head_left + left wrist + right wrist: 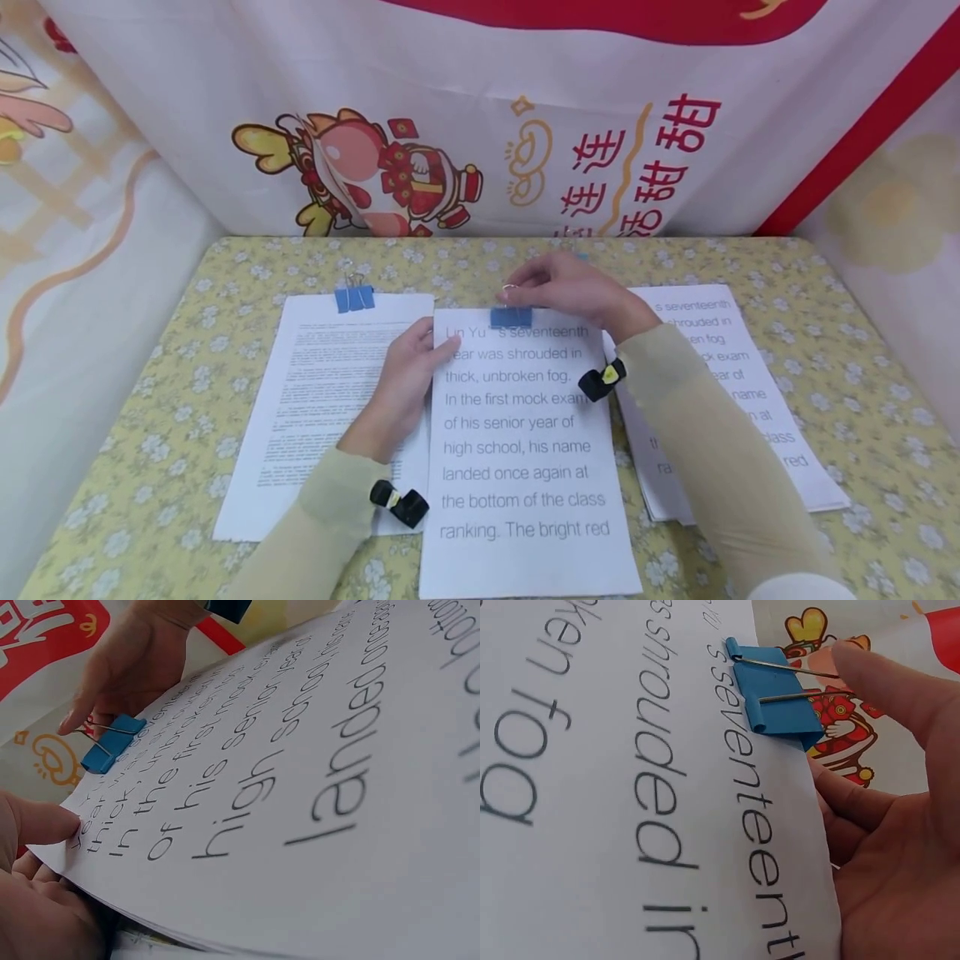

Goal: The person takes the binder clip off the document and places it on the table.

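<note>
A stack of large-print paper (pixel 525 450) is in front of me, its upper part raised. At its top edge sits a blue binder clip (pixel 512 317), clamped over the sheets. My left hand (pixel 405 383) grips the upper left edge, thumb on the printed face and fingers beneath, as the left wrist view shows. My right hand (pixel 573 292) pinches at the binder clip's wire handles; in the right wrist view the thumb (pixel 885 690) is at the wire ends on the printed side. The other fingers are partly hidden behind the sheets.
On the left lies a small-print paper stack (pixel 277 442) with its own blue binder clip (pixel 354 298). Another large-print stack (pixel 772 450) lies on the right, partly under my right forearm. A flowered cloth (pixel 142 467) covers the table; a printed curtain (pixel 300 67) hangs behind it.
</note>
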`<state>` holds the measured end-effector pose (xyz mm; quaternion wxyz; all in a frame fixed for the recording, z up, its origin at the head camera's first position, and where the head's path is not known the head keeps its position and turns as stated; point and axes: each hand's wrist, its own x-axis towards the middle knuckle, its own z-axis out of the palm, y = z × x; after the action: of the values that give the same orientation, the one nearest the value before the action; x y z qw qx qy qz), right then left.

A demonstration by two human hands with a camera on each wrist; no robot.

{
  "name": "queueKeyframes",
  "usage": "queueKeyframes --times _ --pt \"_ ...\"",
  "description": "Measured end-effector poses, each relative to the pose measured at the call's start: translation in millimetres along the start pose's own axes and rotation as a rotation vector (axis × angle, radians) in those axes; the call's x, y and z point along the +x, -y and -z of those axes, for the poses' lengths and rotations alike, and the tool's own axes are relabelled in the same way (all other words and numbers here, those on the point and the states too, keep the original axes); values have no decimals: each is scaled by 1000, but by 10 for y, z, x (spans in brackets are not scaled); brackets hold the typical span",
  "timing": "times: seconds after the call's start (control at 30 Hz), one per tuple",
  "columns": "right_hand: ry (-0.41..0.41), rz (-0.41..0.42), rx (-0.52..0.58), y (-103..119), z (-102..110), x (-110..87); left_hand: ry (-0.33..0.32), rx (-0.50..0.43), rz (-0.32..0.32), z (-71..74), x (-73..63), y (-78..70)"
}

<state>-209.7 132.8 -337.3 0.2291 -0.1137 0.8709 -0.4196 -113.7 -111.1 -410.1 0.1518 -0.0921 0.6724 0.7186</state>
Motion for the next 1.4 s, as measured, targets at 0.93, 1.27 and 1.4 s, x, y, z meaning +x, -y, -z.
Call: queueKeyframes --times 0.93,1.27,1.4 --pt "-72 -38 81 -74 -103 42 18 46 22 10 31 52" --pt "-122 -26 92 -91 -136 52 12 66 19 2 21 40" --pt "-126 -23 119 -97 -120 51 8 71 21 -3 14 35"
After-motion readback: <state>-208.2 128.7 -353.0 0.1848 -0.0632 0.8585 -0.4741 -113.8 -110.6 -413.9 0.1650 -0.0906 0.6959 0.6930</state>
